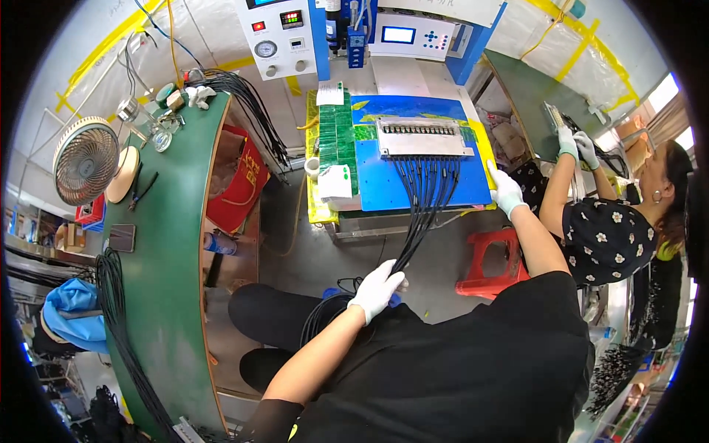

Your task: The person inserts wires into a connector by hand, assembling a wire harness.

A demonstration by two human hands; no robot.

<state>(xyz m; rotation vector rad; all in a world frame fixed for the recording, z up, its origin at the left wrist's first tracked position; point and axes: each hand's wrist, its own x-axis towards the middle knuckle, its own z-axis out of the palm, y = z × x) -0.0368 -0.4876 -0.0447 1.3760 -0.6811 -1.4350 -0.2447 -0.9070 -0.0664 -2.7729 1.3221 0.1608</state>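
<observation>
My left hand point(377, 291), in a white glove, is closed around a bundle of black cables point(421, 221) in front of my lap. The cables fan out and run up into a silver metal fixture point(421, 138), which holds their ends in a row. That fixture lies on a blue plate point(377, 184) on the machine's table. My right hand point(507, 192), also gloved, rests at the table's right edge by the yellow tape point(481, 151). Its fingers are stretched out and appear to hold nothing. The loose lower cables hang over my thigh.
A machine with a control panel point(405, 35) stands behind the blue plate. At left, a green bench point(166, 251) bears a fan point(86, 161), pliers point(140, 193) and more cables point(112, 295). A red stool point(491, 262) stands below right. A co-worker point(609, 229) handles cables at the right.
</observation>
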